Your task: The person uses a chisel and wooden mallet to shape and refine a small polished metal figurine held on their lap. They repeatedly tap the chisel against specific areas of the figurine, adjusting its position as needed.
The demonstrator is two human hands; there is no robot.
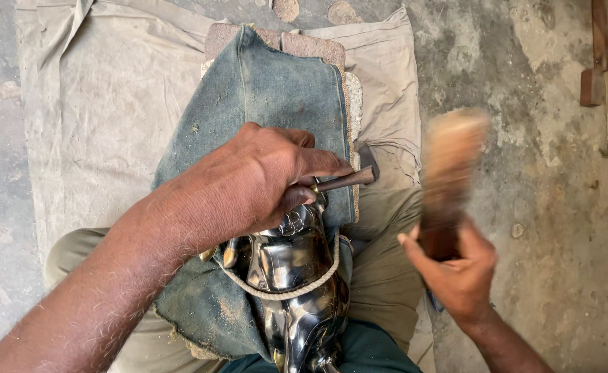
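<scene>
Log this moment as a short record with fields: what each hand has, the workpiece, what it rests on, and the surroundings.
left hand: left hand grips a slim metal punch, its tip hidden under the hand
right hand: right hand holds a wooden mallet, raised and motion-blurred
workpiece: shiny dark metal figure, a rope looped around it
support: worn denim cloth across the lap
surroundings: beige sheet on a concrete floor

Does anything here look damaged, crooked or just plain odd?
Only wear: the denim pad under the shiny metal figure is frayed along its edges. The wooden mallet in the right hand is blurred. The left hand grips a small chisel.
</scene>
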